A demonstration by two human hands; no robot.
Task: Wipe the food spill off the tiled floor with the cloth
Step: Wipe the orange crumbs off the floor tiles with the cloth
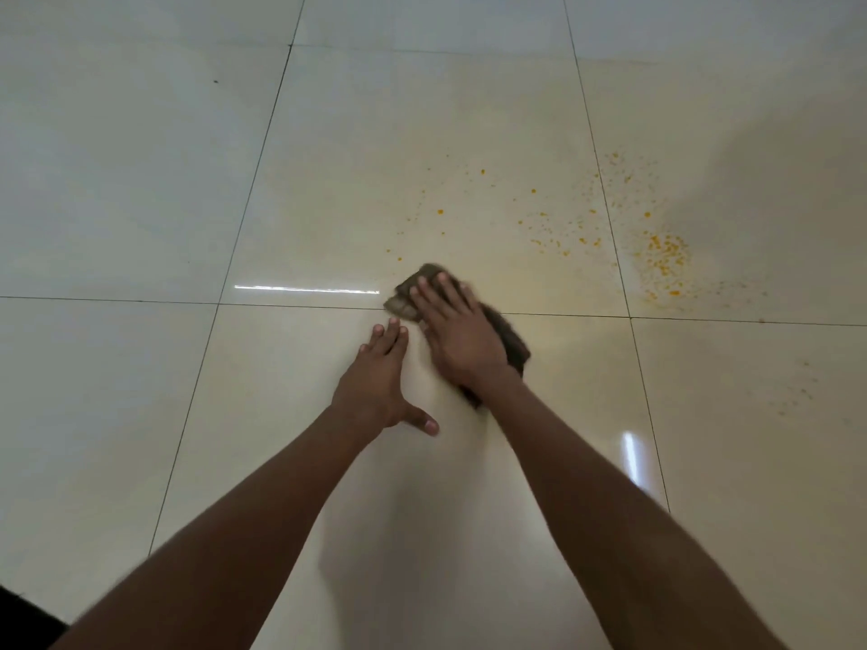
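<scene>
A dark brown cloth (509,335) lies flat on the glossy cream tiled floor (356,157). My right hand (457,337) presses down on it with fingers straight and spread, covering most of it. My left hand (382,382) rests flat on the bare tile just left of the cloth, fingers straight, thumb out. An orange food spill is scattered beyond the cloth to the right, densest in a patch (666,258), with loose specks (549,227) nearer the middle.
Dark grout lines (262,152) cross the floor. Faint specks lie on the tile at the right (797,401). A dark object (19,616) shows at the bottom left corner. Light glares reflect off the tiles.
</scene>
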